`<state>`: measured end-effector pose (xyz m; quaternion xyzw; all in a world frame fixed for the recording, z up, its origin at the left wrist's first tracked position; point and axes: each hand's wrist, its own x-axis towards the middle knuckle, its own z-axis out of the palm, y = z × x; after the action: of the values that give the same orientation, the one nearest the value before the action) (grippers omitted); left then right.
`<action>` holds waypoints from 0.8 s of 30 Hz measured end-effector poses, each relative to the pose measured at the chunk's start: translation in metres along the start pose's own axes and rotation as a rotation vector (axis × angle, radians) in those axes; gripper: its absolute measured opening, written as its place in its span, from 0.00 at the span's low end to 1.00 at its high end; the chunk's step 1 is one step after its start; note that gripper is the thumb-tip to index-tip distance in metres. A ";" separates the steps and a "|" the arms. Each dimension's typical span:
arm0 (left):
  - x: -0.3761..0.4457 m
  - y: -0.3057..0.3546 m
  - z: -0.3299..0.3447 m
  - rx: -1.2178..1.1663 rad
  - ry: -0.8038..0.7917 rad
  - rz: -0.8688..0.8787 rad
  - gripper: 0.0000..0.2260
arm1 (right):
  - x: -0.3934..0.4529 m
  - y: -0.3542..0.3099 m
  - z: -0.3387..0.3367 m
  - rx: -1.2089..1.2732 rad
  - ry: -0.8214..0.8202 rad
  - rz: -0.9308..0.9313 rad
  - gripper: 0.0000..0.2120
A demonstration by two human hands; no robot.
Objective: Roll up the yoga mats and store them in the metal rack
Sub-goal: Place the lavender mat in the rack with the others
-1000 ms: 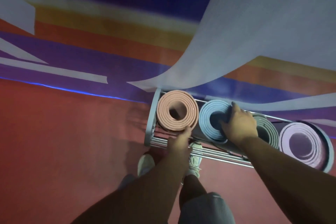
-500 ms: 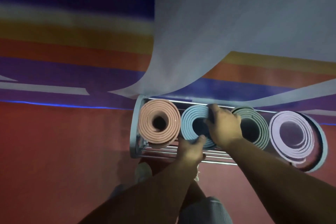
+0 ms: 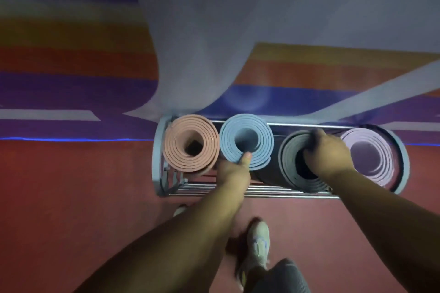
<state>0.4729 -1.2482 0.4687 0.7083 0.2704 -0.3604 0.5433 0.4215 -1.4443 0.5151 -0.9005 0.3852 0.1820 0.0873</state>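
Observation:
Several rolled yoga mats stand on end in the metal rack (image 3: 157, 157): a pink mat (image 3: 177, 147) at the left, then a blue mat (image 3: 259, 135), a grey-green mat (image 3: 289, 157) and a lilac mat (image 3: 371, 150) at the right. My left hand (image 3: 234, 170) grips the near edge of the blue mat, thumb on its top rim. My right hand (image 3: 326, 152) holds the grey-green mat's top, fingers curled over the far rim and into its core.
The rack stands on a red floor against a wall painted in purple, orange and yellow stripes. A pale curtain (image 3: 214, 31) hangs down behind the rack. My shoe (image 3: 258, 245) and leg are on the floor just before the rack.
My right hand has left the blue mat and moved right onto the grey-green mat. My left hand has shifted up onto the blue mat's near edge. The view has moved closer to the rack.

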 end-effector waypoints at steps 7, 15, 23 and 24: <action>-0.005 -0.030 0.015 -0.144 0.111 0.013 0.36 | 0.008 0.026 0.015 -0.081 0.149 -0.285 0.14; -0.079 -0.037 0.070 -0.116 -0.159 -0.084 0.13 | 0.004 0.029 0.028 0.034 0.163 -0.338 0.11; -0.067 -0.045 0.084 -0.222 -0.142 -0.005 0.03 | -0.008 0.036 0.033 0.268 0.341 -0.389 0.12; -0.068 -0.046 0.086 -0.250 -0.136 -0.004 0.03 | -0.005 0.035 0.033 0.273 0.341 -0.395 0.13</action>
<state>0.3789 -1.3183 0.4840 0.6085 0.2771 -0.3724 0.6436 0.3841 -1.4552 0.4864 -0.9556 0.2323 -0.0463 0.1755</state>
